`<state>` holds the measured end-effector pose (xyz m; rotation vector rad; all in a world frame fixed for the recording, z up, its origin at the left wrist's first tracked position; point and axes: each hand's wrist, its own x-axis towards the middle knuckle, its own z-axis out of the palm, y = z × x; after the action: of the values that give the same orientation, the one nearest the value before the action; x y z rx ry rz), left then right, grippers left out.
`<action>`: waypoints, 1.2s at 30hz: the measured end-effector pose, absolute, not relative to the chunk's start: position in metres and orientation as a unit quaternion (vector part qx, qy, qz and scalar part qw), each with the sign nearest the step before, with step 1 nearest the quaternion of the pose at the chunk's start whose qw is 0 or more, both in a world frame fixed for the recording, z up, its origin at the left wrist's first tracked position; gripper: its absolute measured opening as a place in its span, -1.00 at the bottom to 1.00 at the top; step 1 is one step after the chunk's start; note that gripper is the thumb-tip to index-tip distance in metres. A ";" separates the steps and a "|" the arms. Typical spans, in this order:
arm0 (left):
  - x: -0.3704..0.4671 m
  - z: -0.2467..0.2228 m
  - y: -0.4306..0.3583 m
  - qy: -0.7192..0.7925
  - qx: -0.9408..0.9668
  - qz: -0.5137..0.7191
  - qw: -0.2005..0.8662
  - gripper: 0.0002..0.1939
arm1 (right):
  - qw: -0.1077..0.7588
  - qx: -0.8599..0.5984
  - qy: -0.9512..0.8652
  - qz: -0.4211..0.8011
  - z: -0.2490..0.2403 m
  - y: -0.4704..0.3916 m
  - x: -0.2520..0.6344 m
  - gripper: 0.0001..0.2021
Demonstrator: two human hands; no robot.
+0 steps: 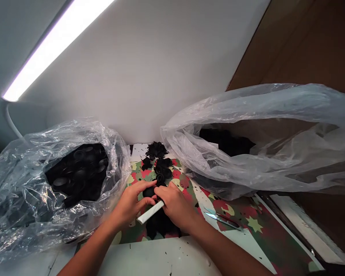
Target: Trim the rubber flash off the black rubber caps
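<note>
A partly hidden, rounded black piece (148, 191) is held just beyond a slim, slanting white stick (151, 212).

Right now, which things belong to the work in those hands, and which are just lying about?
Apparently in the job:
black piece, in the left hand
white stick, in the right hand
black scraps, just beyond
left bag, right bag: black contents

Seemingly incidental:
snips, untouched
brown panel, upper right

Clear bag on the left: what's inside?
Through the opening of the clear bag, a heap of black parts shows, several of them round. Upper parts cover the ones beneath; crumpled, shiny plastic obscures the rest. Count and bottom can't be seen.
</note>
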<state>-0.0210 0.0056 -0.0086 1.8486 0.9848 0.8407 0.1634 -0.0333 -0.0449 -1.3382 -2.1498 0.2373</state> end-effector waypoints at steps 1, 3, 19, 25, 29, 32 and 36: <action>-0.022 -0.007 0.007 0.397 0.746 0.324 0.425 -0.59 | 0.291 -0.485 -0.819 0.098 -0.044 -0.033 0.165 -0.71; -0.023 -0.002 0.007 0.403 0.755 0.297 0.423 -0.66 | 0.288 -0.448 -0.838 0.122 -0.041 -0.032 0.168 -0.71; -0.011 -0.008 0.010 0.413 0.447 0.552 0.570 -0.44 | 0.357 -0.344 -0.869 0.000 -0.063 -0.044 0.148 -0.78; -0.017 -0.001 0.006 0.358 0.432 0.558 0.612 -0.34 | 0.307 -0.447 -0.833 0.106 -0.050 -0.043 0.161 -0.80; -0.015 -0.005 -0.001 0.347 0.456 0.534 0.622 -0.36 | 0.418 -0.485 -0.723 0.260 -0.029 -0.043 0.167 -0.75; -0.012 -0.007 -0.004 0.352 0.474 0.518 0.620 -0.43 | 0.478 -0.472 -0.620 0.406 -0.020 -0.043 0.167 -0.59; -0.006 -0.006 -0.009 0.374 0.523 0.482 0.596 -0.56 | 0.482 -0.456 -0.533 0.525 -0.016 -0.043 0.168 -0.52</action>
<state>-0.0060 -0.0090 -0.0065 1.2137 0.8679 1.1185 0.1676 -0.0428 -0.0160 -1.1111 -1.3006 1.2798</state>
